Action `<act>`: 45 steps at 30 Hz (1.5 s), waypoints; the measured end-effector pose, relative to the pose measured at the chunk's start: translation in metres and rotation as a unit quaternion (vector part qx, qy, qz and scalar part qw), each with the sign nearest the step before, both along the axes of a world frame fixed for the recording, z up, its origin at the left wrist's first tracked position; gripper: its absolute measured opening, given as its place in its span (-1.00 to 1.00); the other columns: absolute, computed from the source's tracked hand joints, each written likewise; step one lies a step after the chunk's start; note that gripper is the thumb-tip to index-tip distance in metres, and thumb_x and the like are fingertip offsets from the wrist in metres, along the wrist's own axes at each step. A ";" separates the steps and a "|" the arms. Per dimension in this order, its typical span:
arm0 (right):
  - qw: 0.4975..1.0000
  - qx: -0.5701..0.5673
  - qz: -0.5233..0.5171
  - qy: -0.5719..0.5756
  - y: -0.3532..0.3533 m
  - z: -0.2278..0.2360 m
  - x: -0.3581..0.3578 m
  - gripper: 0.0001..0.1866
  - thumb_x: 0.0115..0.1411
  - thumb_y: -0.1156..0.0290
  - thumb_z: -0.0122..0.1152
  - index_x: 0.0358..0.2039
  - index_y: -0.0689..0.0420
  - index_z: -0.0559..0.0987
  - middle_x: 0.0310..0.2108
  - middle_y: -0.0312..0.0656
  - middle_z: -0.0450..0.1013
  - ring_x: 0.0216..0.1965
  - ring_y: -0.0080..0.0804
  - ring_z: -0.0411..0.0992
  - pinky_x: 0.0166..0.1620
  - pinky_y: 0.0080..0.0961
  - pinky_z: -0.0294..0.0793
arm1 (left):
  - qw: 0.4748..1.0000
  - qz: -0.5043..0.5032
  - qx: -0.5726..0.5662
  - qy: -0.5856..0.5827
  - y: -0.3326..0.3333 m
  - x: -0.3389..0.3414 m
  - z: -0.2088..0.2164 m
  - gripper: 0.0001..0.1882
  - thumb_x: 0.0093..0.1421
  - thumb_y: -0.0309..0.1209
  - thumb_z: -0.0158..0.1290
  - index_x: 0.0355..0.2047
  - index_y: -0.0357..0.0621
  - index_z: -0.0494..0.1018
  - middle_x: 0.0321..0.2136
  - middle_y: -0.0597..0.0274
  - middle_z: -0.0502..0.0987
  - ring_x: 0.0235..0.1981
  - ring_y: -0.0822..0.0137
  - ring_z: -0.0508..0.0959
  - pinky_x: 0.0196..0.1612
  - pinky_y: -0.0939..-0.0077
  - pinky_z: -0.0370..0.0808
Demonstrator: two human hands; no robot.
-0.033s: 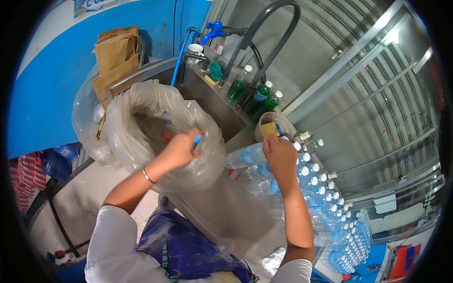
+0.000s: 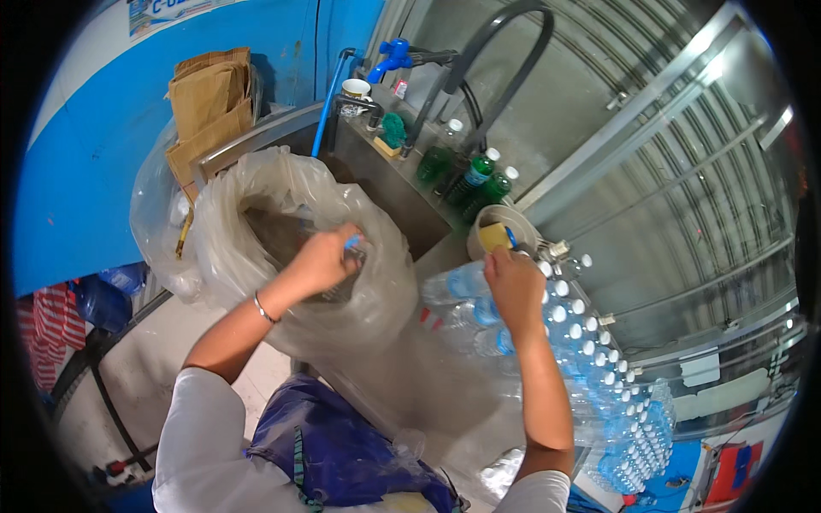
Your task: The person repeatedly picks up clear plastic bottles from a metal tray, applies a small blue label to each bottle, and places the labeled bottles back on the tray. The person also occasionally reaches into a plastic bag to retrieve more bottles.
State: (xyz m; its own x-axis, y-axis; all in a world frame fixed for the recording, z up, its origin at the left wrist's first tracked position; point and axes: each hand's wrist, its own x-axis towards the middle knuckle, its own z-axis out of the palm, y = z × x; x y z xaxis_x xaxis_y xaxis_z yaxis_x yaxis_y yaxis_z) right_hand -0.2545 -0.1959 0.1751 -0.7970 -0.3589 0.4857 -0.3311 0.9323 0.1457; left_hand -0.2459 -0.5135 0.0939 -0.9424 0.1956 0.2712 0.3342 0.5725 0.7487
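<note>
My left hand (image 2: 321, 263), with a thin bracelet at the wrist, is closed at the mouth of a large cloudy plastic bag (image 2: 224, 248). A small bright blue thing (image 2: 351, 242) shows between its fingers; its kind is unclear. My right hand (image 2: 516, 286) is closed around the neck end of a clear plastic bottle (image 2: 453, 284) with a blue label, which lies on its side. Part of the neck is hidden by the fingers. More clear bottles (image 2: 492, 340) lie beside and below that one, their white caps pointing right.
Stacked capped bottles (image 2: 629, 427) stretch to the lower right. Behind the bag is a metal sink (image 2: 389, 192), with green-filled bottles (image 2: 472, 181) and a pale bucket (image 2: 475, 248) at its right. A blue tap (image 2: 392, 60), black hose (image 2: 505, 17) and folded cardboard (image 2: 208, 98) stand farther back.
My left hand has shifted slightly inward over the bag's mouth. My right hand stays at the bottle's neck, and the whole view has shifted a little.
</note>
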 end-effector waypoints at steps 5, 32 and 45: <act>0.989 0.072 -0.115 -0.063 -0.002 -0.018 -0.036 -0.82 0.17 0.23 0.19 -0.39 0.07 0.53 -0.55 -0.11 0.50 -0.47 -0.09 0.51 -0.36 -0.16 0.47 | 0.978 -0.049 -0.195 -0.053 -0.092 -0.109 -0.028 -0.73 0.03 -0.48 0.06 -0.21 -0.22 0.52 -0.32 -0.12 0.58 -0.23 -0.13 0.57 -0.20 0.10 0.50; 0.812 0.268 -0.051 -0.516 -0.180 -0.429 -0.098 -0.55 0.29 0.18 -0.05 0.07 0.17 0.51 0.20 -0.01 0.29 0.28 -0.06 0.16 0.19 -0.09 0.26 | 0.884 0.185 -0.240 -0.357 0.030 -0.122 -0.378 -0.69 0.27 -0.39 -0.05 0.00 -0.17 0.46 0.26 -0.21 0.09 0.08 -0.10 0.40 0.12 0.21 0.42; 0.705 -0.413 -0.122 -0.563 -0.142 -0.202 -0.236 -0.22 -0.03 0.13 0.48 0.14 0.23 0.40 -0.08 -0.16 0.50 -0.11 -0.42 0.48 -0.13 -0.42 0.48 | 0.842 0.309 -0.096 -0.432 0.033 -0.129 -0.383 -0.26 0.25 -0.21 0.01 0.28 -0.41 0.01 -0.08 -0.32 0.43 -0.07 -0.01 0.53 -0.04 0.19 0.49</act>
